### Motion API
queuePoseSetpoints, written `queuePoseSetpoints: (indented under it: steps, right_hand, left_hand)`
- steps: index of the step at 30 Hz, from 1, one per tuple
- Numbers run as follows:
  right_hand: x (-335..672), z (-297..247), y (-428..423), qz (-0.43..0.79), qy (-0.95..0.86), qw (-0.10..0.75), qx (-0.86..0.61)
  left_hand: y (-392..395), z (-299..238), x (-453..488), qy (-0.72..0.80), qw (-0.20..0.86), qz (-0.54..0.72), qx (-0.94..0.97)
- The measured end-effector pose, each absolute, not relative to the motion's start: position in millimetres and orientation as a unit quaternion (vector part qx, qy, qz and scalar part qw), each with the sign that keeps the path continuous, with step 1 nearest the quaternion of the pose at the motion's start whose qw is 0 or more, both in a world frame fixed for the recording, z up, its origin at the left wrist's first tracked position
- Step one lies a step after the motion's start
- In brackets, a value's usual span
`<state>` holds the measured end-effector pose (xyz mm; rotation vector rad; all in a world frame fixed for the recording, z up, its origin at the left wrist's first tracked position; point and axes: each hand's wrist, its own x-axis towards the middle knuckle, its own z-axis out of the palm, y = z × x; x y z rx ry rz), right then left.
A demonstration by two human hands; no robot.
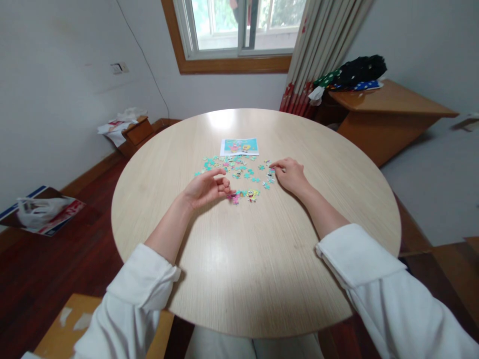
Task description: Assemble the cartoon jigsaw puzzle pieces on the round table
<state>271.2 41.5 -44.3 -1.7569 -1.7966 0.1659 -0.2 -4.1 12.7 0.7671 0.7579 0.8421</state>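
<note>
My left hand (pixel 207 190) rests on its side near the table's middle, fingers loosely curled and thumb apart, with nothing visible in it. Just by its fingertips lies a small joined strip of jigsaw puzzle pieces (pixel 243 194), showing a pink figure and a yellow cartoon figure. My right hand (pixel 291 174) reaches to the right side of the loose puzzle pieces (pixel 249 173), its fingertips close together on a small puzzle piece (pixel 271 166). Behind the pieces lies a turquoise reference picture (pixel 240 146) with pink and yellow characters.
The round wooden table (pixel 239 264) fills the middle. A wooden desk (pixel 389 102) with dark and spotted cloth (pixel 361 72) stands at the back right. Papers lie on a small wooden stand (pixel 138 130) at the left. A window (pixel 239 30) and a curtain (pixel 322 40) are beyond.
</note>
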Motion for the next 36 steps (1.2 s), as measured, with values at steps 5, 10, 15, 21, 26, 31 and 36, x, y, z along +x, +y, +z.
queuePoseSetpoints:
  steps: [5, 10, 15, 21, 26, 31, 36]
  right_hand:
    - [272, -41, 40, 0.061, -0.678, 0.317, -0.66]
    - [265, -32, 32, 0.06, -0.668, 0.383, -0.636]
    - [243, -21, 12, 0.096, -0.712, 0.397, -0.572]
    - [218, -13, -10, 0.152, -0.779, 0.346, -0.5]
    - [218, -14, -10, 0.177, -0.804, 0.302, -0.481]
    - [219, -16, -8, 0.174, -0.809, 0.303, -0.473]
    - [217, -15, -9, 0.171, -0.815, 0.294, -0.469]
  left_hand:
    - [-6, 18, -4, 0.332, 0.783, 0.386, 0.357]
    - [-4, 22, -13, 0.34, 0.777, 0.402, 0.345]
    - [-3, 22, -16, 0.333, 0.786, 0.399, 0.336]
    - [-4, 19, -13, 0.34, 0.789, 0.374, 0.35]
    - [-5, 21, -11, 0.347, 0.787, 0.375, 0.345]
    - [-5, 23, -13, 0.351, 0.777, 0.395, 0.341]
    - [-5, 22, -12, 0.356, 0.781, 0.386, 0.339]
